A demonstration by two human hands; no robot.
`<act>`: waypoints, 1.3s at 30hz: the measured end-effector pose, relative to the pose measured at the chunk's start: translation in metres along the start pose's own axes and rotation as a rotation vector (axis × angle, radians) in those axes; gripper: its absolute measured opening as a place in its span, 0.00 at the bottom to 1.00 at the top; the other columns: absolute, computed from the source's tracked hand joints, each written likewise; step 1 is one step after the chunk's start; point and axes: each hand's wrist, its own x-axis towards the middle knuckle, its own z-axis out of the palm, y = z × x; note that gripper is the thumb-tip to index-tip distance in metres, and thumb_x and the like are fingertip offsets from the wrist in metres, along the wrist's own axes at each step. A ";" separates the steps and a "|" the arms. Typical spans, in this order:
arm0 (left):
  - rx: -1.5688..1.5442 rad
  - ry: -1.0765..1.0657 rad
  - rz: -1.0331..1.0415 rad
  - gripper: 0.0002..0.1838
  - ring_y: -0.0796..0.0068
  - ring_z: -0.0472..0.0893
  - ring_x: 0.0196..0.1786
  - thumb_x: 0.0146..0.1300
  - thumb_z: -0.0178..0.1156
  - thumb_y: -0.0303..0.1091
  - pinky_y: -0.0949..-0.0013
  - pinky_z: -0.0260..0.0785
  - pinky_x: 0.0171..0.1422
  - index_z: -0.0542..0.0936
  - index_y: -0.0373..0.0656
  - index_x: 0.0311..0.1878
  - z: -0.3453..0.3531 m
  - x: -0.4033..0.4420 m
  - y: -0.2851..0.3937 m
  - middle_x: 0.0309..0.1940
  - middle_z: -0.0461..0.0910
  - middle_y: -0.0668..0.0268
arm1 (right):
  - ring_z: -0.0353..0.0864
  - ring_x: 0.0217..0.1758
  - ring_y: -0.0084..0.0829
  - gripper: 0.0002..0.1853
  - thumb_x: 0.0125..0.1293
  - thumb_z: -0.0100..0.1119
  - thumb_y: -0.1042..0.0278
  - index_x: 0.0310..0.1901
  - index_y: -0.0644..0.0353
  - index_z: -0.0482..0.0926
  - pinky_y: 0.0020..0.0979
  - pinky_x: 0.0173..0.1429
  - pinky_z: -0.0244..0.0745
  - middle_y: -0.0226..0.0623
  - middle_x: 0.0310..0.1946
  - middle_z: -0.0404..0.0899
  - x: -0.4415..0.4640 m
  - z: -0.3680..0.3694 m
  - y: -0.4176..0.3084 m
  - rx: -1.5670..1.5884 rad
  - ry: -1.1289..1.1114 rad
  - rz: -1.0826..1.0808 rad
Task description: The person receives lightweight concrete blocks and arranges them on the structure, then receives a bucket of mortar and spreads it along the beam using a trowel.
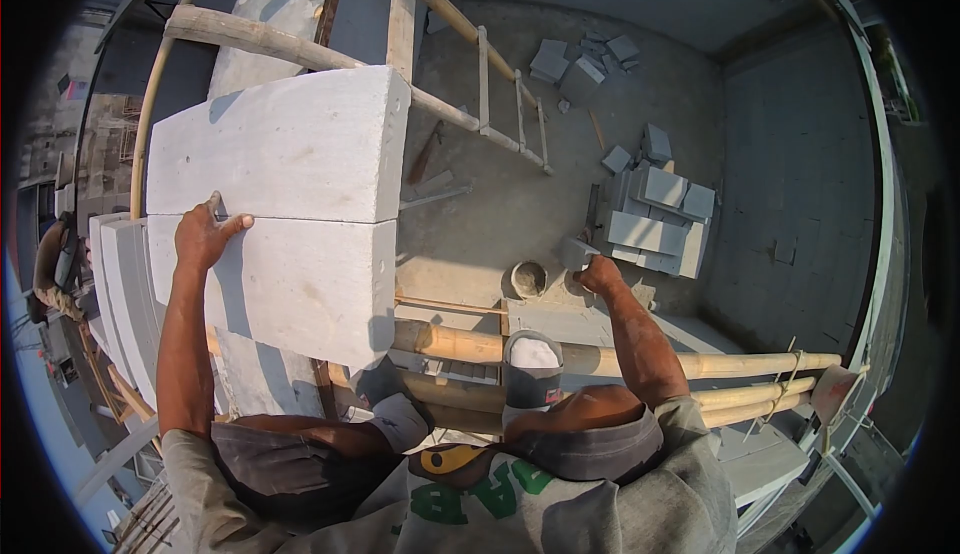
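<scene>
Two large pale lightweight concrete blocks, an upper one [290,144] and a lower one [300,274], lie edge to edge with a thin seam between them. My left hand [207,232] rests on them at the seam, thumb and forefinger apart. Over to the right, my right hand [600,275] is closed around a small grey tool with a flat blade [576,253]; its exact kind is unclear, and the fingers cover its handle. A round bucket [528,279] with grey contents appears left of that hand.
Bamboo poles [720,365] run across in front of my legs. A bamboo ladder-like frame [483,79] slants beyond the blocks. Stacked blocks [640,232] and scattered ones [585,72] sit on the floor below. More blocks [125,294] stand at left.
</scene>
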 end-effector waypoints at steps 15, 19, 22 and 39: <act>-0.002 -0.031 -0.025 0.51 0.52 0.83 0.43 0.42 0.64 0.69 0.58 0.74 0.47 0.72 0.33 0.60 -0.004 -0.002 0.003 0.38 0.81 0.44 | 0.78 0.53 0.48 0.30 0.47 0.64 0.52 0.49 0.66 0.78 0.39 0.58 0.74 0.57 0.48 0.78 0.003 0.003 0.002 -0.013 0.000 -0.042; 0.005 -0.032 -0.029 0.51 0.52 0.83 0.43 0.43 0.64 0.69 0.58 0.74 0.47 0.73 0.33 0.60 -0.004 -0.002 0.004 0.38 0.81 0.44 | 0.79 0.52 0.48 0.29 0.47 0.64 0.52 0.47 0.66 0.79 0.40 0.57 0.74 0.57 0.46 0.79 -0.005 -0.003 -0.004 -0.007 0.012 -0.028; 0.060 0.095 0.037 0.52 0.64 0.82 0.29 0.38 0.63 0.71 0.66 0.74 0.32 0.74 0.34 0.59 0.011 0.003 -0.007 0.27 0.81 0.53 | 0.79 0.52 0.48 0.28 0.47 0.64 0.53 0.46 0.66 0.79 0.40 0.57 0.74 0.56 0.45 0.79 -0.003 0.000 -0.002 -0.011 0.019 -0.036; 0.046 0.096 0.050 0.52 0.63 0.83 0.30 0.39 0.64 0.70 0.65 0.75 0.34 0.74 0.33 0.59 0.012 0.004 -0.010 0.28 0.81 0.51 | 0.80 0.50 0.48 0.28 0.47 0.65 0.52 0.45 0.66 0.80 0.40 0.55 0.75 0.57 0.43 0.80 -0.009 -0.006 -0.006 0.024 0.064 -0.060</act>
